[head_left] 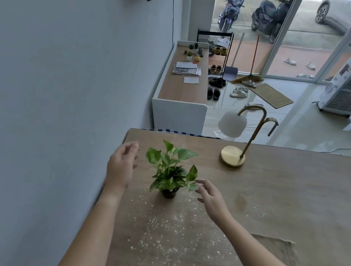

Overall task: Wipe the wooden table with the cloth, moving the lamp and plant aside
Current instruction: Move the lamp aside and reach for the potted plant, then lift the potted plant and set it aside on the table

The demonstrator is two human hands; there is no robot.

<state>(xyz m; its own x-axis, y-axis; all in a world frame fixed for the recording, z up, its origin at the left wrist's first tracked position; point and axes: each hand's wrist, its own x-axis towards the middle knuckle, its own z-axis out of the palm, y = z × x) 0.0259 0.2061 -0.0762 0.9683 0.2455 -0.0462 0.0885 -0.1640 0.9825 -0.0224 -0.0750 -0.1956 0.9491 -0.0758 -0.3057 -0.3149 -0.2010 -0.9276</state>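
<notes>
Both hands are hanging open on either side of the plant, neither one touching it. The left hand is sitting beside the leaves on the wall side, its fingers loosely curled and slightly apart, empty. The right hand is reaching in from the other side, its fingertips spread and lying just at the outer leaves, though blur is making it hard to say whether they are brushing a leaf; they are not yet on the dark pot, which is standing upright between the two sets of fingers. Beyond the right fingertips, well apart from them, the lamp is standing upright on its round brass base near the far edge of the wooden table. Just on the near side of the fingers, pale crumbs are lying scattered across the wood. The cloth is lying flat on the table behind the right wrist, in neither hand. Judging from this, the task is barely begun: plant and lamp are both waiting to be moved, no cleaned patch is showing, and all the wiping appears to be left. The step in hand looks to be taking hold of the pot to shift it aside.
</notes>
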